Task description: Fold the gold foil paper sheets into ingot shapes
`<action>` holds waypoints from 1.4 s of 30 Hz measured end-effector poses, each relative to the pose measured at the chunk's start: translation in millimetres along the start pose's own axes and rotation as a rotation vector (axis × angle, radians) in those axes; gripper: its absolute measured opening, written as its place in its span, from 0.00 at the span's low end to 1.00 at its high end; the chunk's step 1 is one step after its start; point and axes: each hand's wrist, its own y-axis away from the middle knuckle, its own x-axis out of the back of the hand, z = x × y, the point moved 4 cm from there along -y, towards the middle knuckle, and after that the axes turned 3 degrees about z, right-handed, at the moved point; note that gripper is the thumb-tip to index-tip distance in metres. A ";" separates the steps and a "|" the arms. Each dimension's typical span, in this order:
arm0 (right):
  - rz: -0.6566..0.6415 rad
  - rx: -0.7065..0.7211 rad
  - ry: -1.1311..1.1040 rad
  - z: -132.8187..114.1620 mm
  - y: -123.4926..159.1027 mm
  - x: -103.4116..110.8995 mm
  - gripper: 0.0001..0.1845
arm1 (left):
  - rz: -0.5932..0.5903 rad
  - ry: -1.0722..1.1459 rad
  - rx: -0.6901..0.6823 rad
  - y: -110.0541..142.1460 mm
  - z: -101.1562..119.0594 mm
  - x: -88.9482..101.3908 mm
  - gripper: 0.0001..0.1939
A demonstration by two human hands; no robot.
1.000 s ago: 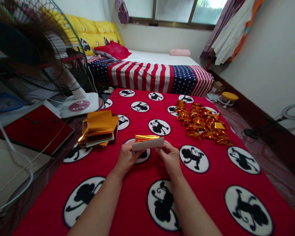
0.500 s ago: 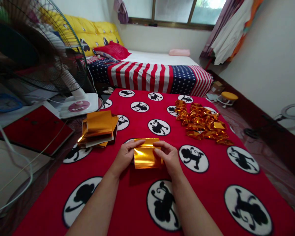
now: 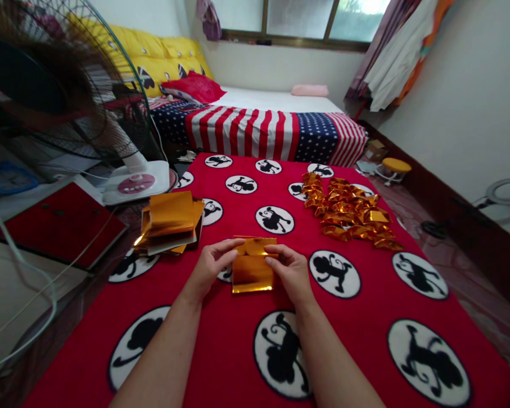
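A shiny gold foil paper [image 3: 254, 275] lies in front of me, its far edge folded over in a narrow strip. My left hand [image 3: 215, 263] pinches its upper left corner between thumb and fingers. On the opposite side, my right hand [image 3: 289, 267] grips the upper right edge, with the thumb on the near face. To the left sits a stack of gold foil sheets [image 3: 172, 215], some showing pale backs. Several folded gold foil pieces [image 3: 348, 212] stand in rows at the right. All of these rest on a red cloth [image 3: 221, 340] with round black-and-white monkey prints.
An electric fan [image 3: 136, 175] stands at the left beside a red-topped board or box [image 3: 63, 221] and a white cable [image 3: 46, 283]. Beyond the cloth is a bed with a stars-and-stripes cover [image 3: 255, 130]. A yellow stool [image 3: 396, 165] stands on the floor at right.
My left hand has shifted slightly left, toward the paper's corner. The near part of the foil has tilted and looks darker. My right hand stays almost in place.
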 end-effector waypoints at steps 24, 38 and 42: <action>-0.026 0.070 0.038 -2.4 0.4 -3.5 0.05 | 0.143 -0.271 -0.223 -2.6 -3.4 -8.8 0.07; 0.015 0.090 -0.061 -7.5 0.0 -2.0 0.04 | 0.097 -0.233 -0.300 -0.1 -6.5 -12.5 0.07; 0.028 0.079 -0.108 -8.3 -0.1 -0.9 0.06 | 0.068 -0.220 -0.317 -0.5 -7.1 -14.3 0.06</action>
